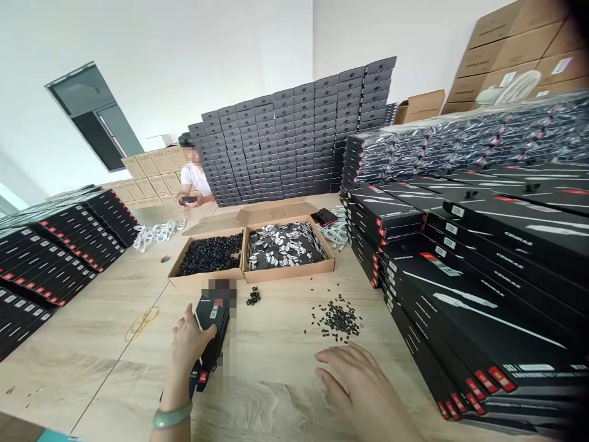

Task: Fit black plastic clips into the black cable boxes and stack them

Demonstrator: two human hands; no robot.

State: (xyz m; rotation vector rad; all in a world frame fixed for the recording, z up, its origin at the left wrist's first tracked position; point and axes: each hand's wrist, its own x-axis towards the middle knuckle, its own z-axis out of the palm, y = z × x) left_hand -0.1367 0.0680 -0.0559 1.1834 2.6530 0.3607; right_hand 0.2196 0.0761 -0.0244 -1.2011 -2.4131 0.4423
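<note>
My left hand (188,341), with a green bangle (172,417) on its wrist, is at a small stack of slim black boxes (212,319). Its thumb lies across the top box and its fingers lie along the left edge. My right hand (350,377) hovers low over the wood table, fingers stretched out, with nothing in it. Just beyond its fingertips is a loose pile of tiny black pieces (339,318). A little cluster of black clips or rings (253,296), too small to make out, sits right of the boxes.
Two open cartons hold black small parts (209,255) and black-and-white printed pieces (285,245). Black cable boxes are stacked at right (483,294) and left (59,252). Yellow rubber bands (142,323) and white cables (156,234) lie on the table. A person (196,178) sits across.
</note>
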